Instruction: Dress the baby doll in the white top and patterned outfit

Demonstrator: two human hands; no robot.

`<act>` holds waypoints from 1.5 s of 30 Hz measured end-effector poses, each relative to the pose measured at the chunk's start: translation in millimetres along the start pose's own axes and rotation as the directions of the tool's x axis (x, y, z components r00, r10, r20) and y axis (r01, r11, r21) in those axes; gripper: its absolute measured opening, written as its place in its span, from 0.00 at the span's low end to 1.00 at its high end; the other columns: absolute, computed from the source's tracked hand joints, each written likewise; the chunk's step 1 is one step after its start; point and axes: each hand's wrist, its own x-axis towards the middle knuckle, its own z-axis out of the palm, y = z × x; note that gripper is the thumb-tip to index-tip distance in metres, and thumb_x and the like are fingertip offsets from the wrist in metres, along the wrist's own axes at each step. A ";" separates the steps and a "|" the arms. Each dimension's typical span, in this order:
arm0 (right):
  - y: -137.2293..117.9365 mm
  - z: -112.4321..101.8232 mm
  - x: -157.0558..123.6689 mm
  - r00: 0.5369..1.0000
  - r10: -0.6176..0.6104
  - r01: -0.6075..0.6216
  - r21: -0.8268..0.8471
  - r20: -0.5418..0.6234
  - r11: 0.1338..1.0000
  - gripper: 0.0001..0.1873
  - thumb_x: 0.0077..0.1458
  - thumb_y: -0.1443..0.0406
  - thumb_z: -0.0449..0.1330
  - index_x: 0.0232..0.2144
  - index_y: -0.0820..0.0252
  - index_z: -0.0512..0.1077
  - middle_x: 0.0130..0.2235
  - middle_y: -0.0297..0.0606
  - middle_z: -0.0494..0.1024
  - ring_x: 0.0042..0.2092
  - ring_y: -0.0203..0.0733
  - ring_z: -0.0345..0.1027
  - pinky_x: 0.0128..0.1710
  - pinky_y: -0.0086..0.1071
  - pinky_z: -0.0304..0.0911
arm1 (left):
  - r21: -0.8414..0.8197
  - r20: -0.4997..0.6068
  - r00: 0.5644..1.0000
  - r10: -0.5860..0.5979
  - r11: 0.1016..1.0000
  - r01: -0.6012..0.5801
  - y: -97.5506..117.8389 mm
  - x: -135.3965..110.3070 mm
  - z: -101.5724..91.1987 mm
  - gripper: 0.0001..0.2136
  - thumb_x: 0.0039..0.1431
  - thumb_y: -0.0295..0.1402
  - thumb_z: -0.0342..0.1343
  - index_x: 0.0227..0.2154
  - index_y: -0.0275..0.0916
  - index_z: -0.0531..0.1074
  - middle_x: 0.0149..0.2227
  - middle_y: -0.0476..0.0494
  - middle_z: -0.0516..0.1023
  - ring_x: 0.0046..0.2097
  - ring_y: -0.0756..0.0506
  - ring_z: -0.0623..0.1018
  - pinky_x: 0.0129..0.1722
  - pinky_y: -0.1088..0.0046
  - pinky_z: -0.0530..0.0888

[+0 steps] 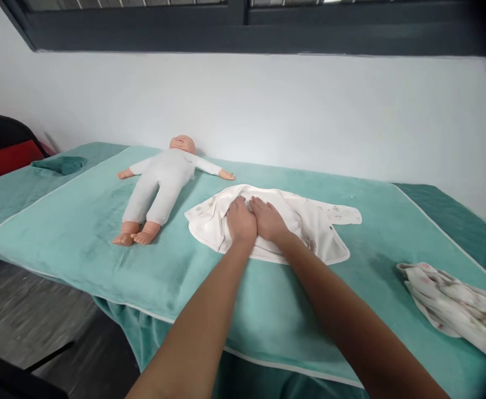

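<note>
A white baby shirt (305, 230) with small printed figures and snap buttons lies spread on the teal table cover, its fabric rumpled in the middle. My left hand (241, 220) rests palm down on the shirt, fingers stretched forward, with some fingertips hard to make out. Touching it side by side, my right hand (268, 219) also lies on the cloth, its fingers extended and fairly flat. What is under both palms is hidden. To the left, a baby doll (163, 174) in a white bodysuit lies on its back, head toward the wall and arms spread.
A crumpled patterned cloth (454, 302) lies at the right edge of the teal cover (80, 221). A small dark green cloth (60, 164) is at the far left, near a red and black chair (5, 147). Behind the table rises a white wall (243, 111).
</note>
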 end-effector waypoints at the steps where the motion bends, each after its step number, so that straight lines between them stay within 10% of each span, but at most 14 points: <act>1: -2.1 3.1 9.1 1.000 0.018 -0.018 -0.020 0.009 1.000 0.30 0.68 0.64 0.40 0.68 0.69 0.52 0.72 0.47 0.49 0.72 0.47 0.42 0.69 0.45 0.43 | -0.029 -0.003 1.000 -0.026 0.999 0.026 -0.4 1.0 0.0 0.14 0.65 0.27 0.45 0.50 0.36 0.68 0.49 0.37 0.78 0.54 0.40 0.74 0.54 0.64 0.66; 14: 6.5 15.0 69.3 0.990 0.104 -0.094 -0.094 0.101 0.991 0.33 0.69 0.57 0.36 0.70 0.66 0.48 0.73 0.41 0.43 0.73 0.42 0.35 0.70 0.44 0.40 | -0.378 0.010 0.997 0.082 0.923 -0.072 -1.3 -38.0 -18.4 0.10 0.59 0.21 0.46 0.35 0.40 0.70 0.41 0.41 0.75 0.45 0.43 0.73 0.45 0.66 0.68; 25: -19.5 17.7 46.6 0.999 0.043 -0.042 -0.084 0.016 0.996 0.32 0.68 0.58 0.38 0.69 0.70 0.50 0.71 0.49 0.49 0.72 0.50 0.41 0.68 0.47 0.43 | -0.287 0.224 0.967 0.118 0.956 -0.050 -3.7 -95.1 -50.2 0.09 0.57 0.23 0.48 0.25 0.41 0.69 0.28 0.47 0.77 0.30 0.46 0.72 0.29 0.67 0.55; 37: -64.3 7.1 -5.0 0.985 -0.165 0.165 -0.016 -0.040 0.986 0.24 0.67 0.62 0.45 0.61 0.64 0.63 0.65 0.46 0.66 0.67 0.43 0.54 0.64 0.38 0.51 | -0.524 -0.153 0.972 0.179 0.819 -0.233 -11.1 -102.7 -47.6 0.11 0.52 0.18 0.46 0.23 0.41 0.66 0.23 0.51 0.74 0.27 0.49 0.72 0.30 0.72 0.64; 45: -73.3 13.0 -31.0 0.981 -0.185 0.189 -0.075 0.052 0.979 0.28 0.68 0.57 0.44 0.68 0.56 0.55 0.70 0.38 0.56 0.71 0.41 0.43 0.69 0.44 0.43 | -0.536 -0.298 0.936 0.189 0.778 -0.328 -11.1 -106.2 -52.9 0.13 0.58 0.20 0.44 0.25 0.41 0.68 0.27 0.46 0.75 0.33 0.47 0.74 0.38 0.70 0.70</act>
